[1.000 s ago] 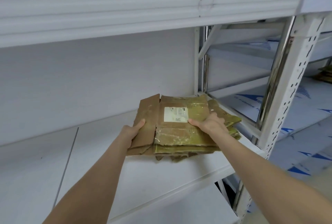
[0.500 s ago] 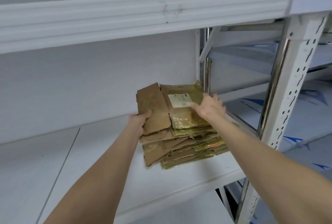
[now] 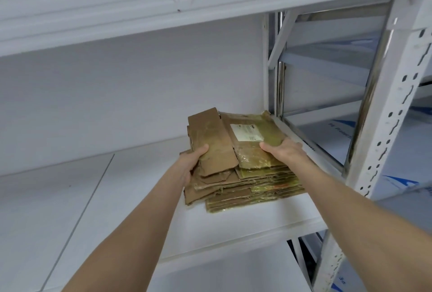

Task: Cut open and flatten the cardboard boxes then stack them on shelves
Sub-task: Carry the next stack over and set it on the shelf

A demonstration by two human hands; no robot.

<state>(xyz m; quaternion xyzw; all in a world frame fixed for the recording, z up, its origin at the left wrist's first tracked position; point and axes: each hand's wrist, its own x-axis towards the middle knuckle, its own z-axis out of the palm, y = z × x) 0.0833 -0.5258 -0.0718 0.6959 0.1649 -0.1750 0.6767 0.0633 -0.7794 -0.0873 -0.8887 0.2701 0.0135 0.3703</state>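
Sliding back toward the near right corner of the top piece, the right hand (image 3: 284,151) has uncovered the white label (image 3: 246,132) it partly hid half a second ago, and the left hand (image 3: 190,163) has shifted a little further onto the brown flap (image 3: 212,139). One stack of flattened cardboard boxes (image 3: 252,188) lies on the white shelf (image 3: 233,228), at its right end, just beside the perforated upright post (image 3: 383,128) and under one upper shelf (image 3: 163,6). The boxes are worn brown cardboard, creased and ragged at the edges, and many are covered in glossy yellowish tape. The layers are unevenly aligned, with torn brown flaps jutting out on the left and taped edges lining the front; there are many layers, too tightly packed to count. One label shows, on the top piece. Two bare hands hold the stack's upper part. On the left, the thumb lies over the flap and the fingers curl under the left edge, gripping it. On the right, the thumb presses flat on the taped top and the fingers wrap over the right edge, mostly hidden there.
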